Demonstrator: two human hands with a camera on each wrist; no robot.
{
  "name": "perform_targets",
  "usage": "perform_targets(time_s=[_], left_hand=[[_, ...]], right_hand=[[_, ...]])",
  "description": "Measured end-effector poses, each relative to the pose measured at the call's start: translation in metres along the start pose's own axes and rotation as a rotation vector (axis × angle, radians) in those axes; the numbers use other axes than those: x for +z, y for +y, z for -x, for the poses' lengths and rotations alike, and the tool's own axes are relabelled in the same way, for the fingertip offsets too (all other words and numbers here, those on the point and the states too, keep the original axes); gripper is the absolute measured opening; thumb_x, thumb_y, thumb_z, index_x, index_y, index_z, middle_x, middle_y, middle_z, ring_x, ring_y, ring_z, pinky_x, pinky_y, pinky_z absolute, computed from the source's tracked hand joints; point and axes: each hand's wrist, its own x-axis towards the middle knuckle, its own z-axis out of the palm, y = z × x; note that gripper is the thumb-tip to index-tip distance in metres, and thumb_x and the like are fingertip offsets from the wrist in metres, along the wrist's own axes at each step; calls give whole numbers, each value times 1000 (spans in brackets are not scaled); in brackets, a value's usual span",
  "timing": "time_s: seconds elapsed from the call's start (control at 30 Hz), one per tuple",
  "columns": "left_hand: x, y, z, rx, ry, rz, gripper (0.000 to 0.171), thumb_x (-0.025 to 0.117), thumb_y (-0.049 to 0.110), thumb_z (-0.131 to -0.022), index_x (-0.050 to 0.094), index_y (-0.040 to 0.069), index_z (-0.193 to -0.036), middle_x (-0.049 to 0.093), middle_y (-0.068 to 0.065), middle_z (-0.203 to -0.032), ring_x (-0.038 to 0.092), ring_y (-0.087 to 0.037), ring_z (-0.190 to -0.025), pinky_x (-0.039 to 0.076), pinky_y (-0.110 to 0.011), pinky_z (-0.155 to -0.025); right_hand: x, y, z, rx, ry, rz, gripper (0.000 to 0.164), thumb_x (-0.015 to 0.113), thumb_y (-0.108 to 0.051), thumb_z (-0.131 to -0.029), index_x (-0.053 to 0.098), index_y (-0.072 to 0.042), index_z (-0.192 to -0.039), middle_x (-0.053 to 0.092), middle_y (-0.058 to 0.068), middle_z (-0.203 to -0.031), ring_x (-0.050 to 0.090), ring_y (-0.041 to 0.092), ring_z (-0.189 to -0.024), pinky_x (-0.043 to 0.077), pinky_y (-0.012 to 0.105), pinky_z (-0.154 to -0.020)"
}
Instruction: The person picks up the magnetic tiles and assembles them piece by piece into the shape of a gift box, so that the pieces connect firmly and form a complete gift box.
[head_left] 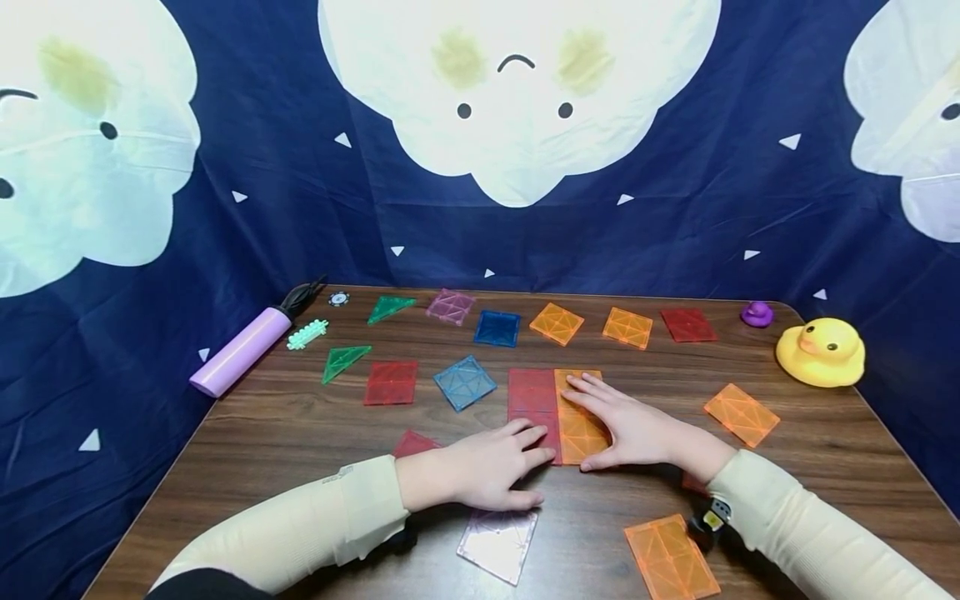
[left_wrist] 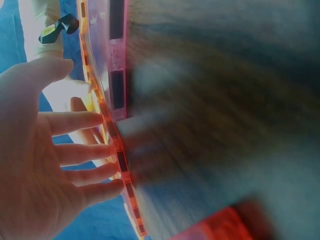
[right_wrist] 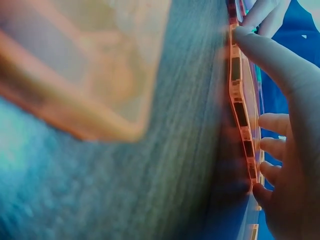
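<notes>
Two red magnetic tiles lie one behind the other at mid-table, edge to edge with a column of orange magnetic tiles on their right. My left hand rests its outstretched fingertips on the nearer red tile. From the right, my right hand lies over the orange column with fingers spread, its thumb by the near right corner. In the right wrist view the orange tile edge runs between thumb and fingers. A pale purple tile lies just below my left hand.
Loose tiles surround the hands: a blue tile, a red tile, a green triangle and orange tiles. A yellow duck and purple duck stand right; a lilac cylinder lies left.
</notes>
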Motion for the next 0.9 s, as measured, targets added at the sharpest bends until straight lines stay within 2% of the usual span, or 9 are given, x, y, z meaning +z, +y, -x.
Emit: perform_targets(time_s=[0.1,0.23,0.4,0.5,0.53,0.63,0.73,0.77,0.9], left_hand=[[2,-1,2,-2,2,12,63,52,51,-102,50,11,-151,40,-18,-158,36,-35,-146,34,-40,-115],[3,-2,6,-20,3,26,62,53,50,-102,50,12,-152,39,-18,-158,35,-36,-146,35,-41,-115],[3,-2,8,-24,4,25,62,55,48,-102,49,12,-152,39,-18,-158,34,-36,-146,35,-41,-115],[2,-3,8,-19,-1,21,63,55,47,-102,48,11,-152,38,-18,-159,34,-36,-146,34,-42,-115],[2,-3,8,-18,-3,20,63,55,47,-102,48,11,-152,38,-18,-159,34,-36,-146,34,-42,-115],[3,-3,8,-19,-8,19,63,55,48,-102,48,11,-153,37,-17,-159,34,-35,-146,35,-41,-115],[3,-4,7,-19,-5,20,64,55,48,-101,48,11,-153,37,-17,-160,33,-35,-147,35,-41,-115],[4,-4,7,-19,-3,21,64,55,49,-101,48,11,-153,37,-17,-160,33,-35,-147,35,-41,-115],[3,-3,6,-14,1,25,65,56,48,-101,45,14,-155,37,-17,-159,33,-35,-147,35,-41,-115]], right_hand=[[-4,-1,1,3,36,0,93,75,-56,-87,37,-8,-158,24,16,-166,16,42,-152,25,63,-114],[-17,-1,5,46,177,49,73,72,-38,-96,44,-3,-153,36,23,-159,29,45,-147,27,62,-114],[-39,3,28,188,373,100,53,69,-20,-98,53,2,-143,46,29,-149,39,50,-137,30,65,-110],[-48,9,49,282,445,115,44,66,-14,-99,56,7,-137,48,34,-143,43,54,-131,31,68,-106],[-49,12,56,313,459,122,42,64,-14,-100,57,8,-135,49,35,-141,48,53,-125,35,68,-103],[-50,22,77,418,460,139,40,62,-13,-101,58,13,-131,51,39,-135,53,56,-118,39,69,-99],[-46,32,96,526,397,149,42,59,-15,-102,57,17,-128,50,44,-132,52,60,-116,40,70,-96],[-44,35,101,554,364,150,43,59,-16,-102,56,19,-128,50,45,-131,48,62,-119,39,71,-97],[-35,42,113,559,246,150,51,63,-18,-100,52,23,-129,45,48,-134,43,65,-123,37,73,-98]])
